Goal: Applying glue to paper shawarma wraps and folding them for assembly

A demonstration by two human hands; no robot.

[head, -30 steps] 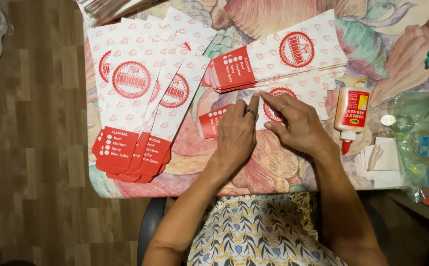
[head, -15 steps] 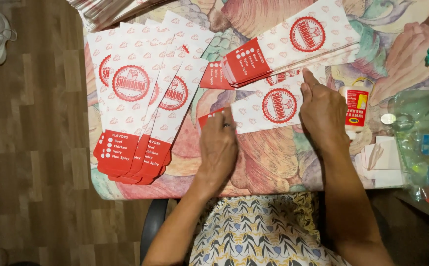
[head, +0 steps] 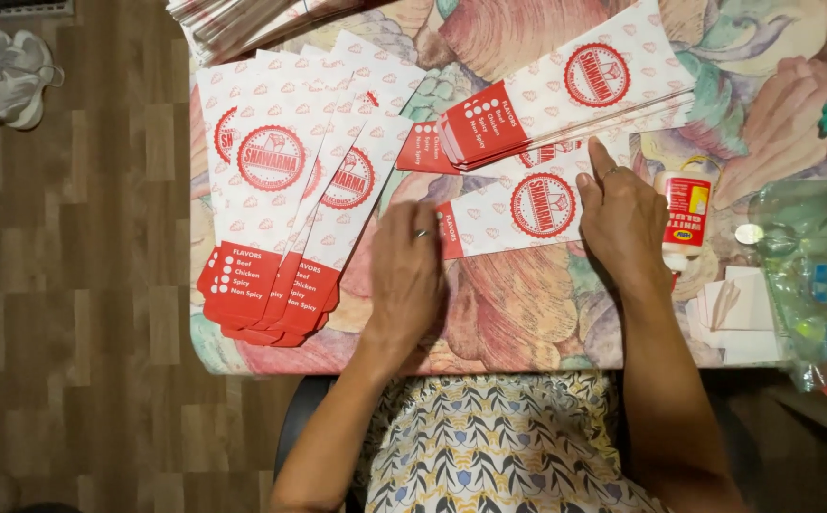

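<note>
Grip: both hands spread flat, left [head: 406,275] and right [head: 622,220] pressing one sleeve [head: 518,211] onto worktop [head: 527,323]; best smoothed evenly, clear of glue bottle [head: 684,217].

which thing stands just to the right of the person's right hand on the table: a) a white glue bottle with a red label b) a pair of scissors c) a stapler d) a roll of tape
a: a white glue bottle with a red label lies on the flowered tablecloth right beside the right hand, which presses flat on a white and red paper sleeve.
</note>
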